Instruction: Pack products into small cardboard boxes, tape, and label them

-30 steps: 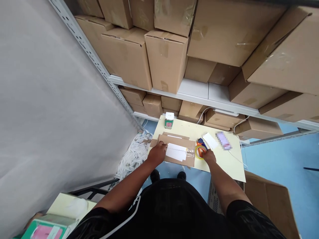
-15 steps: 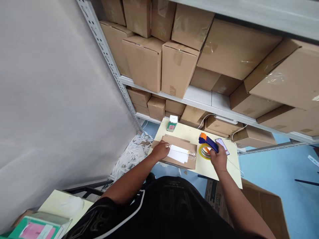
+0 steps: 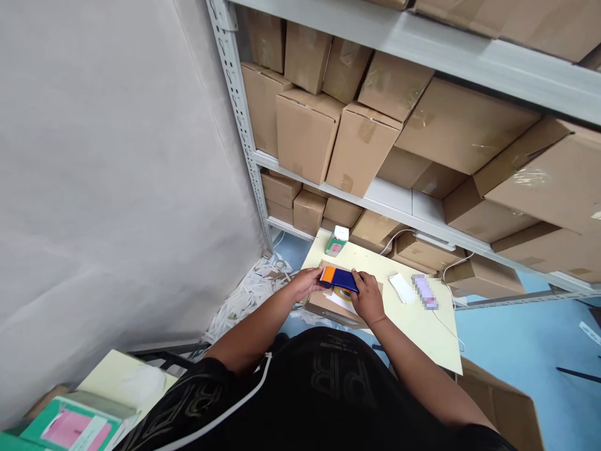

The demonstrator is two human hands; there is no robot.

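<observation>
Right hand [image 3: 369,302]: closed round the blue-orange tape dispenser [image 3: 339,279], carton [image 3: 323,305] beneath. Left hand [image 3: 304,284]: fingers curled beside the dispenser's orange tip, on carton; grip unclear.

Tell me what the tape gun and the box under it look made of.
The tape gun: likely hard plastic, smooth solid blue and orange parts. The box: matte brown cardboard, probably corrugated; dull brown faces show, fluting too small to see.

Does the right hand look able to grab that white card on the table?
Probably, once freed: the white card lies bare just beside the right hand, nothing between, but that hand grips the tape dispenser.
</observation>
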